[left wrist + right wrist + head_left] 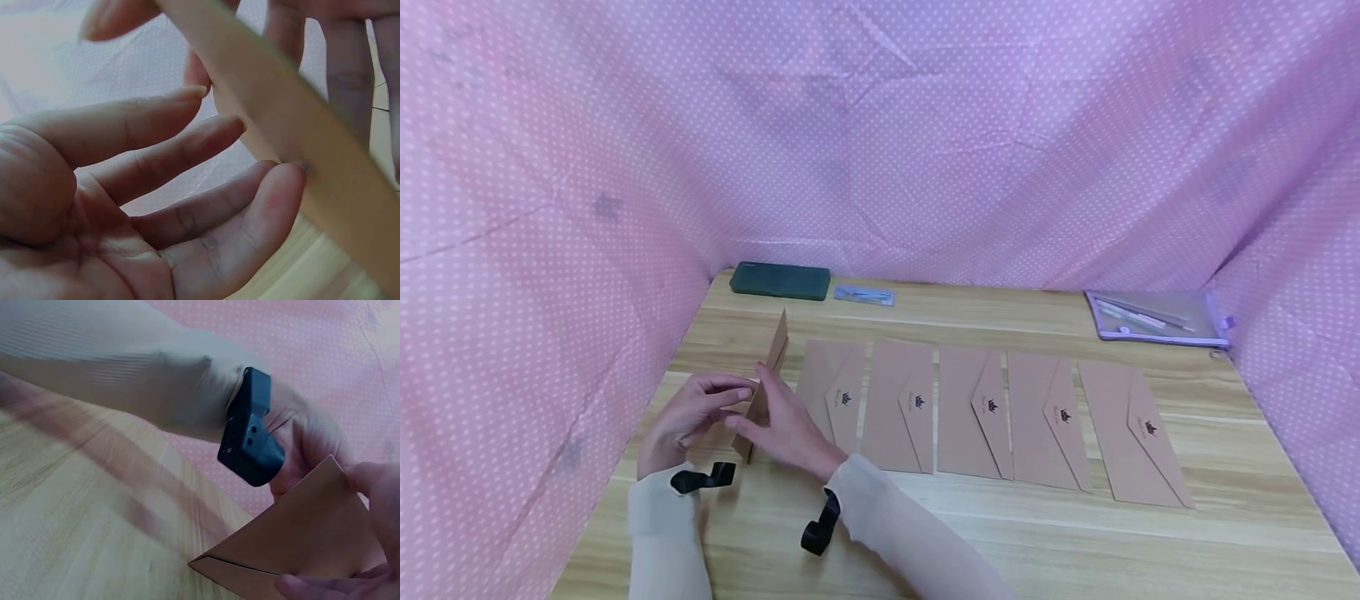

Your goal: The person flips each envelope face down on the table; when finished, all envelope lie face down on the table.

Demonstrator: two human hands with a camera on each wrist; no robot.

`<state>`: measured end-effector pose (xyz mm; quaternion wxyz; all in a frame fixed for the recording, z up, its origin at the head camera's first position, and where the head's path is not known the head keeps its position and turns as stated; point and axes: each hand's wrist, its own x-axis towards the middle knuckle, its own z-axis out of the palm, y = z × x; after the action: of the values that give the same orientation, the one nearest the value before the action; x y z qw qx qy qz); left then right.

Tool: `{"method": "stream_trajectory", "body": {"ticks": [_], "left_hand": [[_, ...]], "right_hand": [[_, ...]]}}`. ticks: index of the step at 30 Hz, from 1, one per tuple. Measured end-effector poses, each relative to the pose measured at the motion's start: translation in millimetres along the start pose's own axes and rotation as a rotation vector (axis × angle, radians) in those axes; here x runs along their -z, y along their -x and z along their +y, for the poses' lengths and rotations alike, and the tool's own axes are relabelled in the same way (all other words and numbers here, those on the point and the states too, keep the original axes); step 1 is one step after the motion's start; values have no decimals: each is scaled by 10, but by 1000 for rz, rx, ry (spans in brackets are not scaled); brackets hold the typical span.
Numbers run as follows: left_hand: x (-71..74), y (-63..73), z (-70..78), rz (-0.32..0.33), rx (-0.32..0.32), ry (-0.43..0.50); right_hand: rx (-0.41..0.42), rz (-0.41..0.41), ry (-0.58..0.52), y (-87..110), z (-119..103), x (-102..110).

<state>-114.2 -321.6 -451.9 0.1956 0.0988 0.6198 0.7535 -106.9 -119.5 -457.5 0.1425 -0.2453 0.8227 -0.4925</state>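
At the left of the table, a brown kraft envelope (778,340) stands raised on its edge between the two hands. My right hand (790,425) grips it, thumb on one side and fingers on the other. In the right wrist view the envelope (306,531) shows a flap seam near its lower edge. My left hand (696,412) is beside it with loosely bent fingers; in the left wrist view, a fingertip of the left hand (144,206) touches the envelope's face. To the right, several matching envelopes (895,417) lie in a row, each flap printed with a black crown.
A dark green case (780,281) lies at the back left, beside a small clear packet (864,295). At the back right is a purple-edged zip pouch (1157,318) with pens inside. Pink dotted cloth (880,167) hangs around the wooden table (1000,542).
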Motion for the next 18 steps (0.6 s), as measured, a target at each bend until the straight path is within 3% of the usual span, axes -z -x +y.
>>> {"method": "stream_trajectory", "body": {"ticks": [8,14,18], "left_hand": [[-9,-79,-85,16,56,-25],[-33,-138,-124,65,93,-154],[-74,-169,-124,107,137,-227]], "right_hand": [[-33,39,-29,19,-3,60],[-87,78,-114,20,2,100],[-115,125,-104,14,3,103]]}}
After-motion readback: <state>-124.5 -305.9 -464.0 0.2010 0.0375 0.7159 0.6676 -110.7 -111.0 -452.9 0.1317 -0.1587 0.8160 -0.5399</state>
